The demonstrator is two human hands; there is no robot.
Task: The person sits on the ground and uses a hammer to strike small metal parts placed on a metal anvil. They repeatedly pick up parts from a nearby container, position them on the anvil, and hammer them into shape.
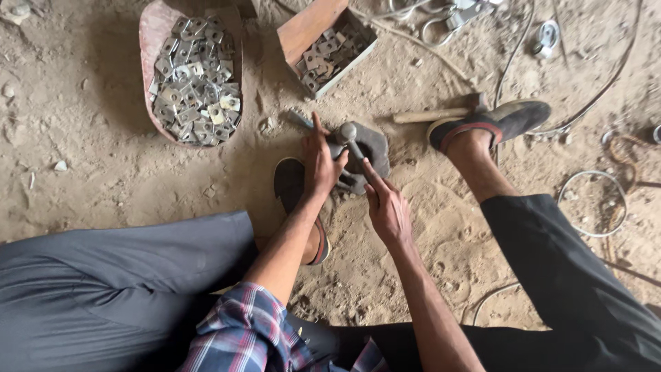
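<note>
A person sits on a sandy dirt floor (82,172), seen from above, legs spread in dark trousers. Both hands meet at a dark metal block (372,148) set on the ground between the feet. The left hand (320,162) rests against the block's left side, fingers spread and pressed around a small grey metal piece (348,134) standing on top of it. The right hand (385,207) lies just beside the block's lower edge, index finger extended to touch it – not closed around anything. Whether the left hand truly grips the piece cannot be told. Beyond the hands, a shallow reddish pan (155,27) holds a heap of square metal plates (196,79), and a small open box (310,27) holds more. A wooden-handled hammer (441,112) lies near the right foot's sandal (492,122).
</note>
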